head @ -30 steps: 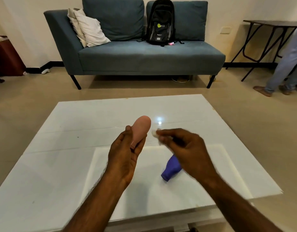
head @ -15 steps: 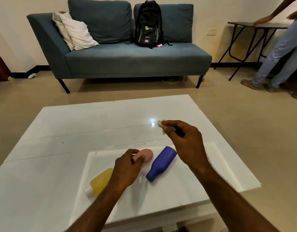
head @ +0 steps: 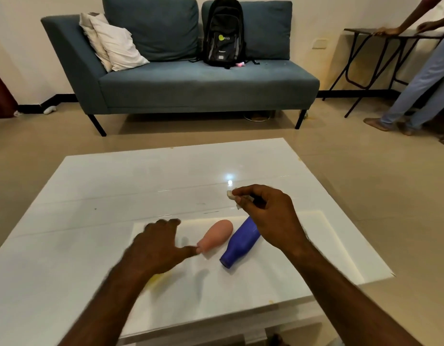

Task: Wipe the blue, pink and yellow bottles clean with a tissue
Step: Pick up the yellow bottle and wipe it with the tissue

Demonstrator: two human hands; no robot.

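Note:
A pink bottle [head: 217, 236] lies on its side on the white table [head: 91, 196], with a blue bottle [head: 241, 245] lying just to its right. My left hand [head: 158, 245] hovers left of the pink bottle, fingers spread, holding nothing; its thumb tip is at the bottle's neck. Only a sliver of the yellow bottle [head: 157, 279] shows under my left wrist. My right hand [head: 268, 216] is raised above the blue bottle's base, pinching a small wad of white tissue [head: 231, 194] between its fingertips.
A blue sofa [head: 191, 81] with a black backpack [head: 224, 33] and pillows stands beyond the table. A person [head: 421, 78] leans on a dark folding table [head: 381, 33] at the far right. Tan floor surrounds the white table.
My left hand brought the pink bottle down from the air, laid it beside the blue one, let go and moved left. My right hand kept the tissue raised.

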